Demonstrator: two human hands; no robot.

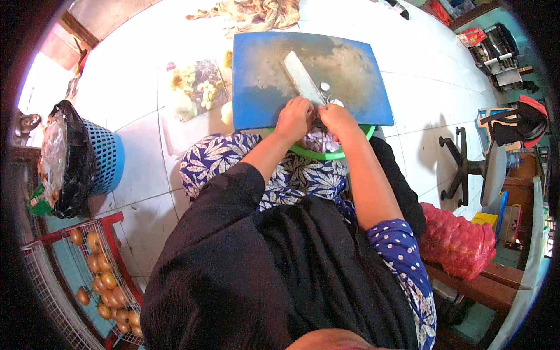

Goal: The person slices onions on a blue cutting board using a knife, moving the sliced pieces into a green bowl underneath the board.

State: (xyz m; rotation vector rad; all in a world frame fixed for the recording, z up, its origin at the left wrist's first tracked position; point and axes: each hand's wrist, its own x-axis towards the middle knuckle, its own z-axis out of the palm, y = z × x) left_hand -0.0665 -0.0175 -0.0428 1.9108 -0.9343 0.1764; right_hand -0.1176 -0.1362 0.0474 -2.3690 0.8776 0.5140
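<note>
A blue cutting board with a brown-stained surface lies before me. On it rests a wide knife blade, pointing away and slightly left. My right hand is closed around the knife's near end, where the handle is hidden. Close beside it, my left hand has curled fingers near the board's front edge; whether it holds anything is hidden. White onion or shallot pieces lie right of the blade. Beneath my hands, a green basin holds pale purple peeled shallots.
Left of the board, a clear plastic bag lies on the tiles with yellowish pieces. A blue perforated basket with a black bag stands farther left, above a wire rack of onions. At right are a chair base and a red mesh sack.
</note>
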